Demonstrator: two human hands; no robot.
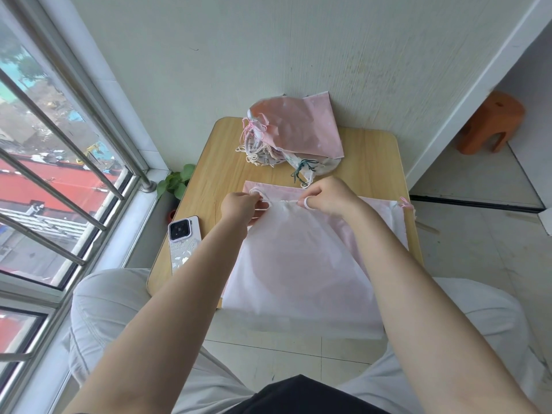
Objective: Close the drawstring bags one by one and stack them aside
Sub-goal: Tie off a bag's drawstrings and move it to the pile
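- I am pinching the white cord (279, 201) at the mouth of the white drawstring bag (298, 264) with both hands: my left hand (240, 206) is curled round the loops at the left end of the channel, and my right hand (327, 197) is gripping the cord just right of the gathered middle.
- The white bag is lying flat on the wooden table (227, 150), its lower edge hanging over the near rim toward my lap, with a pink bag (388, 213) spread beneath it.
- If I am pulling unevenly, the mouth may bunch on one side and stay half open.
- The fabric looks thin and slippery, so a hard tug could drag the whole bag off the near edge.
- My fingers may be catching the pink bag below, so lifting could pull both bags up together.
- The stack of closed bags (294, 135) is sitting at the far side of the table, leaning against the wall; dropping this one carelessly on top might slide it over.
- The phone (182, 239) is lying near my left forearm at the table's left edge, and a sweeping elbow could knock it off.
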